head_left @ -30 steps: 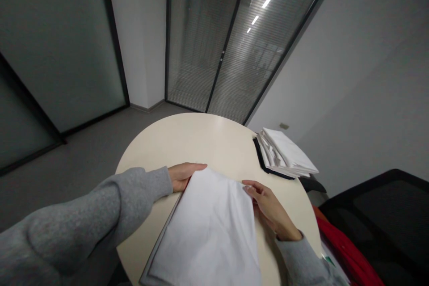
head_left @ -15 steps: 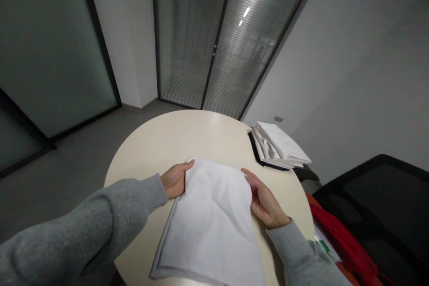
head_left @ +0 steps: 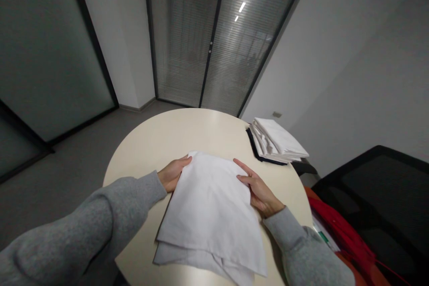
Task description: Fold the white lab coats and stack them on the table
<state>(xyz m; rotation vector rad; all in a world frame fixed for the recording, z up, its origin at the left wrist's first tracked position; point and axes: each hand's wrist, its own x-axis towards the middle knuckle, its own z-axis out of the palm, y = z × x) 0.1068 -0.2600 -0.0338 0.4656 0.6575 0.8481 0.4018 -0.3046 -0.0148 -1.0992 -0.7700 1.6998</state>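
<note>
1. Head view: my left hand is closed at the far left corner of a folded white cloth, thumb on top, fingers partly hidden at its edge.
2. My right hand is partly open at the far right corner, index finger and thumb spread apart over the fabric. I cannot tell whether its lower fingers grip anything.
3. The cloth lies between my hands, over the near part of the round cream table. Its near edge shows uneven layers, a lower one jutting past the upper.
4. Beyond its far edge, tabletop runs to the curved rim; narrower margins flank both sides.
5. A stack of folded white fabric sits at the far right rim, well apart from my cloth, with a black edge showing beneath.
6. Off the right rim are red fabric, a black mesh chair and a white item with a green mark, too small to read.
</note>
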